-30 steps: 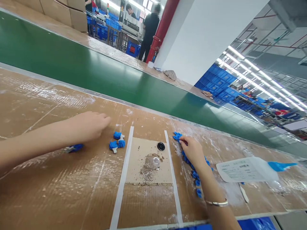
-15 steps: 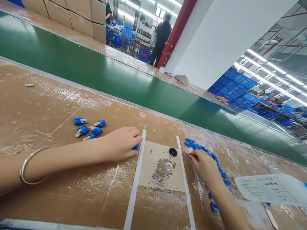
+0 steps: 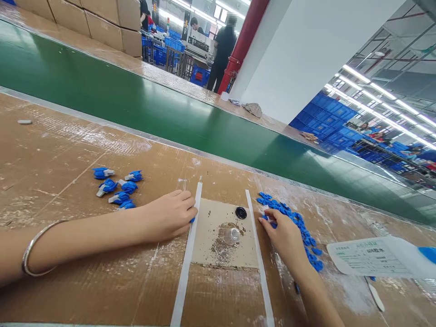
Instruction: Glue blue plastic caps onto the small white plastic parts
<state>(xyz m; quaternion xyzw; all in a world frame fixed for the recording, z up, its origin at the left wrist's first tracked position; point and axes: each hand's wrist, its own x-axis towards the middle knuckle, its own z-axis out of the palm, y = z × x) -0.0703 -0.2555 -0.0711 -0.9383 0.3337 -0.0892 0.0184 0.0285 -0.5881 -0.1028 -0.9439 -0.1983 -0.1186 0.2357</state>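
Head: two hands (image 3: pixel 175 214) (image 3: pixel 285 232) (blue pieces (image 3: pixel 129 187), one disc (image 3: pixel 240 213)).

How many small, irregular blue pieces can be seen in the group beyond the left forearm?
6 blue pieces: two at the back, two in the middle, two in front. The left forearm partly covers the nearest; others may be hidden.

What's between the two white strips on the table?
In the head view, a stained cardboard piece lies between them, with a black disc and a small clear container on it.
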